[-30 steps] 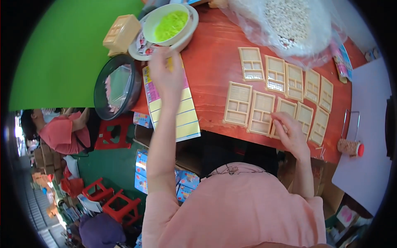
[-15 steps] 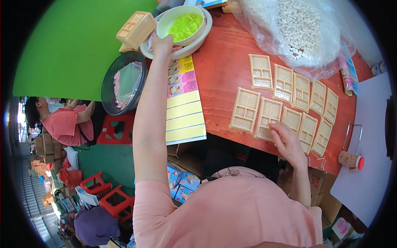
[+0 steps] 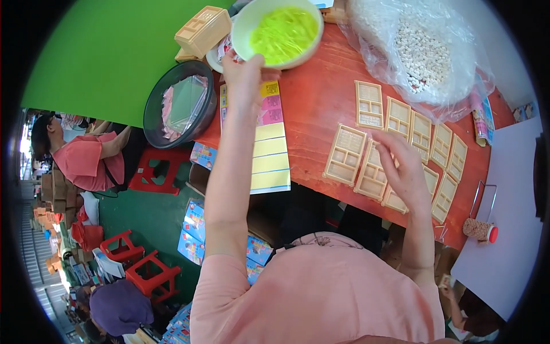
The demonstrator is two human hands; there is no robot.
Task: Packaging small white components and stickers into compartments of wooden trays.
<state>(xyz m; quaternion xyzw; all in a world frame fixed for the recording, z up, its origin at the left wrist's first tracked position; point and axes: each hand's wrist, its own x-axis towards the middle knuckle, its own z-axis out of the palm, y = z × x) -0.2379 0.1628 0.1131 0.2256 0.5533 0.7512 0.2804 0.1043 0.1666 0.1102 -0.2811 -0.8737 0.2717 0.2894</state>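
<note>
White bowl (image 3: 243, 30): at the top of the view, partly over a white dish (image 3: 212, 61); whether it rests there or is lifted, I cannot tell.
Bowl's contents: bright green pieces (image 3: 285, 34).
Left hand (image 3: 245, 77): gripping the bowl's near-left rim.
Right hand (image 3: 407, 169): half curled, thumb and forefinger apart, over the front row of trays; contact I cannot tell.
Beige compartment trays (image 3: 344, 153): two rows on the red table (image 3: 321, 86).
Yellow-and-pink sheet (image 3: 270, 155): partly behind the left forearm.
Dark basin (image 3: 150, 112): left of the sheet.
Clear bag (image 3: 366, 40): behind the trays, with white bits (image 3: 423, 54) inside.
</note>
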